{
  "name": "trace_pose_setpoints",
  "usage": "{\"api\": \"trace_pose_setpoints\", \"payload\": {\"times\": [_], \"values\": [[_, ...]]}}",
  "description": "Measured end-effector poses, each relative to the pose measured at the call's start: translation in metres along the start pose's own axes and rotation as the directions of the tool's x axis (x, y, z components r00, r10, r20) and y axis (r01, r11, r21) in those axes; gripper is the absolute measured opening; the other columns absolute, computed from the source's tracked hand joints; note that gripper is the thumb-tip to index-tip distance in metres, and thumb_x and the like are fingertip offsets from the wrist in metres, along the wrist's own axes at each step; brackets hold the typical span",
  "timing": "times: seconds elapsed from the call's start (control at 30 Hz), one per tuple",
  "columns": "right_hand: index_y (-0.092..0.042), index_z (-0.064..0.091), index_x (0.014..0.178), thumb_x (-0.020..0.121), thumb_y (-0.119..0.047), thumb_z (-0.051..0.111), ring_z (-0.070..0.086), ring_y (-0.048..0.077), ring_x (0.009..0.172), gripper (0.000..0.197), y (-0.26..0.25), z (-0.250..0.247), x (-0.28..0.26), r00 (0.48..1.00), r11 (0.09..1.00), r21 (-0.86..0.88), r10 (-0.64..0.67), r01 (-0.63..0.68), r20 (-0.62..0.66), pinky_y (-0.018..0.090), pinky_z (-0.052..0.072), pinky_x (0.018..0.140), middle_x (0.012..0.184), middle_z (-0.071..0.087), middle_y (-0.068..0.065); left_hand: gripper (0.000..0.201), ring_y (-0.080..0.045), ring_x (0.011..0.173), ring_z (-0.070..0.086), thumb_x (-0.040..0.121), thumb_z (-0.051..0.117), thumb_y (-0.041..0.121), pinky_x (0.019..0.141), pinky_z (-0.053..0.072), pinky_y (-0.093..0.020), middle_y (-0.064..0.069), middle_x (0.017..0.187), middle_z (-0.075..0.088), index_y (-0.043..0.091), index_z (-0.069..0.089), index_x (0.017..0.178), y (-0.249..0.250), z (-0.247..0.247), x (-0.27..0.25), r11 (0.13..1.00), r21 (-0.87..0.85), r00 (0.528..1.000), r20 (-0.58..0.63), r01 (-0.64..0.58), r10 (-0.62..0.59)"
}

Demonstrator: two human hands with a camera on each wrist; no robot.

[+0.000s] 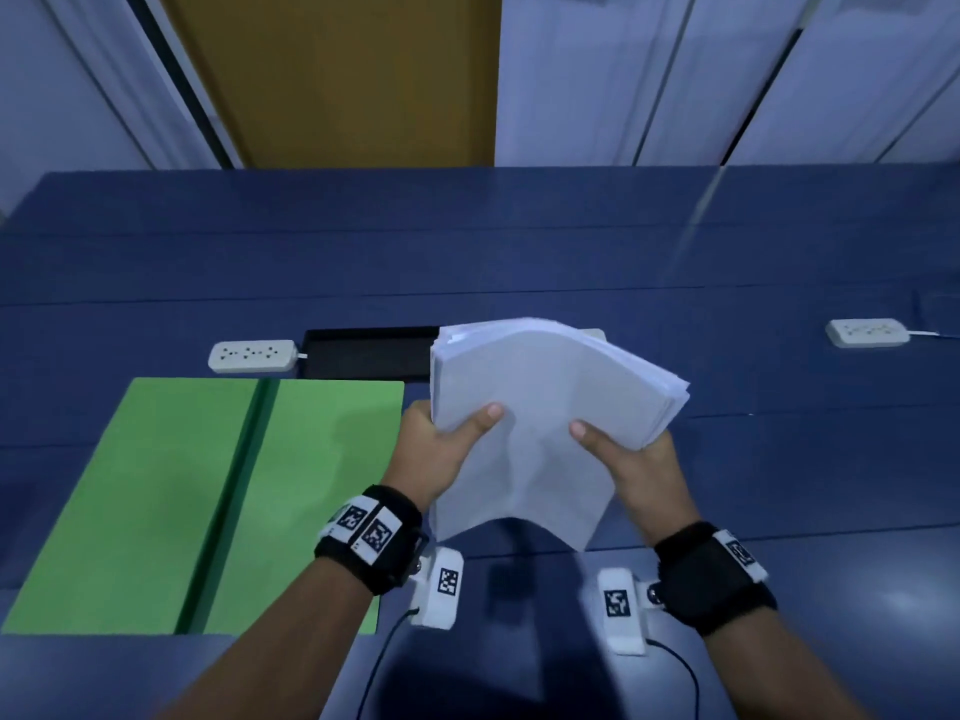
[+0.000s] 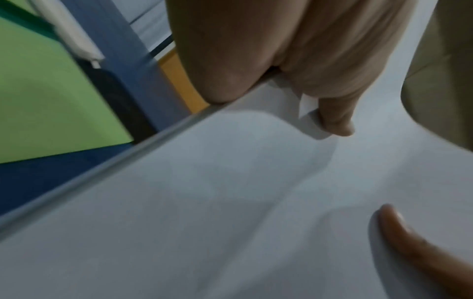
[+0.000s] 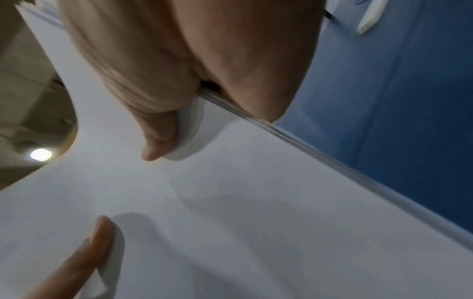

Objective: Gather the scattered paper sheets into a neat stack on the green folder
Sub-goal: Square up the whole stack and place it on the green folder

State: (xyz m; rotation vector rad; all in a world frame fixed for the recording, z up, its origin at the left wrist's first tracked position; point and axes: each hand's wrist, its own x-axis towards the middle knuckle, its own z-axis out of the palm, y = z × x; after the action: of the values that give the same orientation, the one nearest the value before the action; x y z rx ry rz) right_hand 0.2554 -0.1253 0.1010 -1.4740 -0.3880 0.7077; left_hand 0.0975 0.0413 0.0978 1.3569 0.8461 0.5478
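Observation:
A thick stack of white paper sheets (image 1: 540, 402) is held up off the blue table (image 1: 519, 252), just right of the open green folder (image 1: 208, 501). My left hand (image 1: 452, 439) grips the stack's left side, thumb on top and fingers hidden underneath. My right hand (image 1: 623, 452) grips the right side the same way. The sheets bend downward at the near edge and fan slightly at the far right corner. The left wrist view shows the paper (image 2: 230, 202) with the folder (image 2: 46, 91) to its left. The right wrist view shows the paper's (image 3: 256, 212) layered edge in my grip.
A white power strip (image 1: 253, 354) and a black recessed tray (image 1: 369, 353) lie just behind the folder. Another power strip (image 1: 866, 332) sits at the far right. Cables from the wrist cameras hang near the table's front edge.

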Motion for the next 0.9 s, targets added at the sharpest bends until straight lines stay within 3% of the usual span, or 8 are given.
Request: {"api": "trace_pose_setpoints", "payload": {"times": [0.13, 0.23, 0.37, 0.47, 0.57, 0.73, 0.83, 0.9], "values": [[-0.016, 0.071, 0.118, 0.086, 0.006, 0.075, 0.074, 0.011, 0.108, 0.039, -0.065, -0.002, -0.01, 0.969, 0.969, 0.02, -0.248, 0.248, 0.014, 0.023, 0.057, 0.09, 0.115, 0.079, -0.006, 0.018, -0.008, 0.092, 0.076, 0.078, 0.084, 0.017, 0.08, 0.058, -0.023, 0.006, 0.1, 0.081, 0.031, 0.082, 0.089, 0.062, -0.002, -0.016, 0.963, -0.093, 0.965, 0.048, -0.253, 0.258], [-0.01, 0.069, 0.122, 0.085, 0.006, 0.075, 0.073, 0.012, 0.112, 0.041, -0.082, -0.009, -0.016, 0.943, 0.949, 0.004, -0.314, 0.316, 0.108, 0.021, 0.056, 0.091, 0.119, 0.078, -0.005, 0.028, -0.007, 0.096, 0.075, 0.074, 0.084, 0.015, 0.082, 0.057, -0.02, 0.009, 0.103, 0.08, 0.031, 0.081, 0.097, 0.076, -0.009, -0.023, 0.931, -0.119, 0.933, 0.065, -0.344, 0.353], [-0.009, 0.07, 0.125, 0.081, 0.003, 0.08, 0.072, 0.022, 0.116, 0.047, -0.018, -0.02, -0.007, 0.985, 0.991, -0.078, -0.097, 0.109, 0.145, 0.026, 0.059, 0.092, 0.119, 0.079, 0.001, 0.048, -0.011, 0.104, 0.075, 0.074, 0.089, 0.015, 0.091, 0.06, -0.032, 0.004, 0.113, 0.079, 0.015, 0.072, 0.118, 0.004, -0.019, -0.011, 0.988, 0.071, 0.977, 0.173, -0.138, 0.124], [-0.011, 0.07, 0.127, 0.079, 0.001, 0.083, 0.07, 0.028, 0.12, 0.05, 0.031, -0.024, -0.007, 0.99, 0.991, -0.103, 0.098, -0.088, 0.097, 0.045, 0.056, 0.106, 0.121, 0.078, 0.005, 0.051, -0.014, 0.112, 0.073, 0.072, 0.094, 0.04, 0.101, 0.057, -0.051, 0.005, 0.118, 0.077, 0.032, 0.074, 0.118, -0.054, -0.025, -0.008, 0.973, 0.23, 0.973, 0.222, 0.015, -0.067], [-0.016, 0.069, 0.129, 0.082, -0.006, 0.082, 0.07, 0.022, 0.12, 0.051, 0.025, -0.022, -0.005, 0.994, 0.993, -0.109, 0.063, -0.054, 0.085, 0.042, 0.057, 0.103, 0.123, 0.077, 0.001, 0.032, -0.01, 0.106, 0.074, 0.076, 0.09, 0.04, 0.098, 0.059, -0.045, 0.009, 0.111, 0.079, 0.047, 0.077, 0.104, -0.051, -0.016, -0.009, 0.982, 0.19, 0.991, 0.132, 0.001, -0.026], [-0.006, 0.065, 0.134, 0.088, 0.007, 0.076, 0.07, 0.018, 0.12, 0.049, -0.031, -0.026, -0.011, 0.981, 0.991, -0.054, -0.109, 0.119, 0.158, 0.027, 0.057, 0.097, 0.128, 0.075, 0.006, 0.033, -0.01, 0.105, 0.074, 0.08, 0.085, 0.018, 0.088, 0.056, -0.019, 0.006, 0.109, 0.079, 0.02, 0.075, 0.111, -0.009, -0.011, -0.015, 0.976, 0.049, 0.973, 0.102, -0.211, 0.205], [-0.009, 0.07, 0.128, 0.085, 0.003, 0.079, 0.071, 0.018, 0.117, 0.046, -0.016, -0.027, -0.01, 0.987, 0.993, -0.102, -0.038, 0.055, 0.156, 0.025, 0.056, 0.096, 0.123, 0.077, 0.004, 0.042, -0.006, 0.107, 0.072, 0.074, 0.086, 0.023, 0.093, 0.053, -0.018, 0.01, 0.112, 0.079, 0.017, 0.074, 0.114, -0.025, -0.017, -0.011, 0.976, 0.097, 0.975, 0.128, -0.194, 0.181], [-0.011, 0.071, 0.126, 0.082, 0.001, 0.082, 0.072, 0.022, 0.118, 0.047, 0.02, -0.027, -0.008, 0.989, 0.986, -0.153, 0.08, -0.06, 0.128, 0.033, 0.057, 0.101, 0.121, 0.078, 0.002, 0.041, -0.007, 0.105, 0.074, 0.073, 0.091, 0.029, 0.095, 0.056, -0.028, 0.01, 0.11, 0.079, 0.021, 0.076, 0.111, -0.051, -0.019, -0.002, 0.977, 0.188, 0.988, 0.135, -0.102, 0.077]]}}
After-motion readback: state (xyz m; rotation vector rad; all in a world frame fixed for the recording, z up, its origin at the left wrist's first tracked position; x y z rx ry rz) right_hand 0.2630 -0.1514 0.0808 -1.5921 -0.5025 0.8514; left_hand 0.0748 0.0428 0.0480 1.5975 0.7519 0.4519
